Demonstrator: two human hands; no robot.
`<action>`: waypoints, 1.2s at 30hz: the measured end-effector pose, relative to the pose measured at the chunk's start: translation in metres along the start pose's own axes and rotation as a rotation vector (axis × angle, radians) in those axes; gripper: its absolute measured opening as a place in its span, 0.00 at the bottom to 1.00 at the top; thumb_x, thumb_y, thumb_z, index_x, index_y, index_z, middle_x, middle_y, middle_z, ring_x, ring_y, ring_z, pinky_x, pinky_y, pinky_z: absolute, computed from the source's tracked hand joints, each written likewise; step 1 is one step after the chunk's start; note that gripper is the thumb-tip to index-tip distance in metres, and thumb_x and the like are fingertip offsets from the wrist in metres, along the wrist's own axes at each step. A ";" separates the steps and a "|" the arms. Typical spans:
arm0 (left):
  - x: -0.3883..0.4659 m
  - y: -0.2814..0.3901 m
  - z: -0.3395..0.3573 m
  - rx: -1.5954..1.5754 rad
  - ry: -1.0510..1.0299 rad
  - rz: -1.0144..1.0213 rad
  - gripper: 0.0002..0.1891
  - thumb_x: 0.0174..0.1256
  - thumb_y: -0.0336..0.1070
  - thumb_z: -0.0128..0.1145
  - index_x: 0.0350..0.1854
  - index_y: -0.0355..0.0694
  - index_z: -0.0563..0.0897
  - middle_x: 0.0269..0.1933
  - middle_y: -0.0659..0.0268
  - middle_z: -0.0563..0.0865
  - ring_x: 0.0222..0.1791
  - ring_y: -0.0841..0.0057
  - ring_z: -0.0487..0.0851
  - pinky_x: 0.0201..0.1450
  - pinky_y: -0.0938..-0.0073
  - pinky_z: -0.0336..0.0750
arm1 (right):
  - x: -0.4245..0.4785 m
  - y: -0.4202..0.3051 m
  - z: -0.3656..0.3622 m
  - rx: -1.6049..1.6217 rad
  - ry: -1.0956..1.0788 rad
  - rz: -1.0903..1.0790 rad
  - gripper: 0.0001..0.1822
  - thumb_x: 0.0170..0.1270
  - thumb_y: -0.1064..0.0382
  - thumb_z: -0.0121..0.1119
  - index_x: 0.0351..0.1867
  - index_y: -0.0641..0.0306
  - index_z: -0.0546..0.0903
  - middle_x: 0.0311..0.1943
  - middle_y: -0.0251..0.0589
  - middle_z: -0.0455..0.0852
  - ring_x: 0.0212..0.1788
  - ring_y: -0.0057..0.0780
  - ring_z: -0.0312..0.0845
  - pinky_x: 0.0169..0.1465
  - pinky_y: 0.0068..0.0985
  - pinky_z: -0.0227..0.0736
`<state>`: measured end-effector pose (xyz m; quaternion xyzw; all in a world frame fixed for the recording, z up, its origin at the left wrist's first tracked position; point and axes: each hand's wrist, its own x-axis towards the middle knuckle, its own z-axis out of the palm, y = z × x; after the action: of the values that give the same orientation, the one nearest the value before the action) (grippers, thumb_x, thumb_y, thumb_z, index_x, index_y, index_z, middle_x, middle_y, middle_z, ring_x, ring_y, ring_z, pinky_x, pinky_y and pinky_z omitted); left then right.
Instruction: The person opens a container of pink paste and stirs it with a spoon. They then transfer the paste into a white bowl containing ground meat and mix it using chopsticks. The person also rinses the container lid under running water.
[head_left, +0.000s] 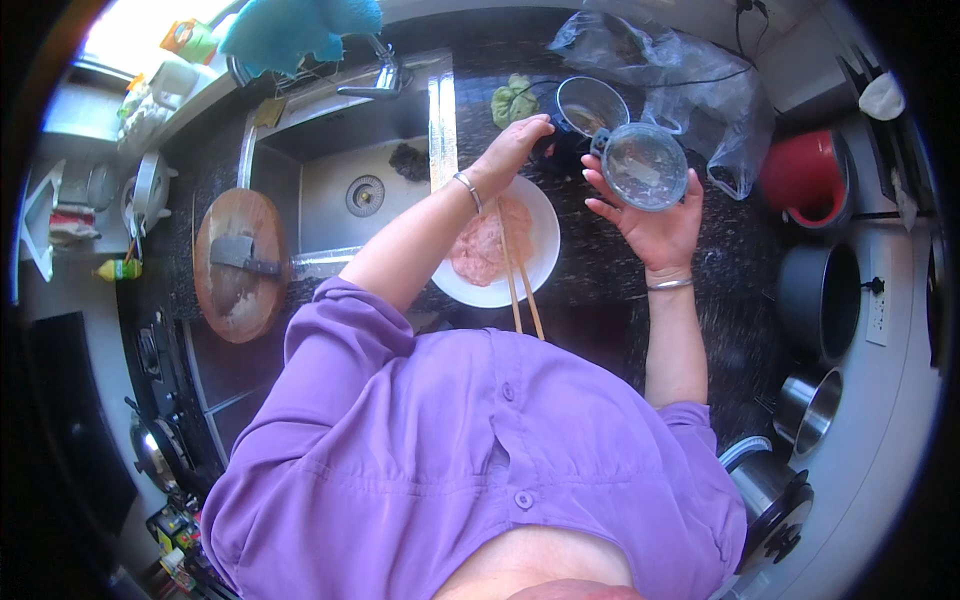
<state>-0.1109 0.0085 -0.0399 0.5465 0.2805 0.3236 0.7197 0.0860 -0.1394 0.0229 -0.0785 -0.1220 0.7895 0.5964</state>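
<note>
My left hand (517, 146) grips the dark handle side of a metal container (592, 106), whose open top faces up. My right hand (654, 221) holds a clear round lid (643, 166), smeared inside, with its palm and spread fingers beneath it. The lid is close against the container's rim; whether they touch cannot be told. Below my left forearm stands a white bowl (553, 251) of pale pink minced meat (480, 251). Wooden chopsticks (517, 277) lean in the bowl, their ends towards my body. A green vegetable or cloth-like bundle (514, 101) lies beside the container.
Left of the bowl is a metal sink (322, 176) with a faucet (386, 79). A cleaver (241, 253) lies on a round wooden board (240, 315) at its near left corner. Plastic bags (697, 86), a red pot (802, 176) and several pans line the back and right; a cord crosses behind.
</note>
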 end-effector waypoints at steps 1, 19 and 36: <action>-0.003 -0.001 -0.002 0.026 -0.011 -0.012 0.11 0.72 0.41 0.48 0.36 0.40 0.80 0.35 0.70 0.80 0.39 0.80 0.75 0.48 0.78 0.66 | 0.002 0.002 0.001 -0.010 0.001 0.022 0.49 0.64 0.35 0.52 0.75 0.70 0.54 0.72 0.74 0.51 0.72 0.65 0.56 0.70 0.57 0.58; -0.132 0.093 -0.120 -0.169 0.248 0.023 0.20 0.77 0.39 0.48 0.66 0.39 0.71 0.36 0.69 0.79 0.29 0.85 0.77 0.29 0.85 0.71 | 0.158 0.112 0.051 -0.767 0.145 0.410 0.34 0.77 0.38 0.30 0.65 0.67 0.68 0.52 0.55 0.83 0.49 0.49 0.85 0.51 0.43 0.82; -0.164 0.105 -0.321 0.041 0.826 0.145 0.16 0.74 0.36 0.52 0.58 0.33 0.72 0.37 0.64 0.81 0.25 0.84 0.82 0.25 0.84 0.80 | 0.377 0.253 0.016 -2.521 -0.023 -0.153 0.15 0.71 0.55 0.50 0.48 0.57 0.83 0.44 0.48 0.87 0.49 0.49 0.82 0.53 0.42 0.75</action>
<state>-0.4741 0.0964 -0.0082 0.4034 0.5128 0.5598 0.5108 -0.2561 0.1553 -0.0263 -0.5772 -0.7976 0.0897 0.1505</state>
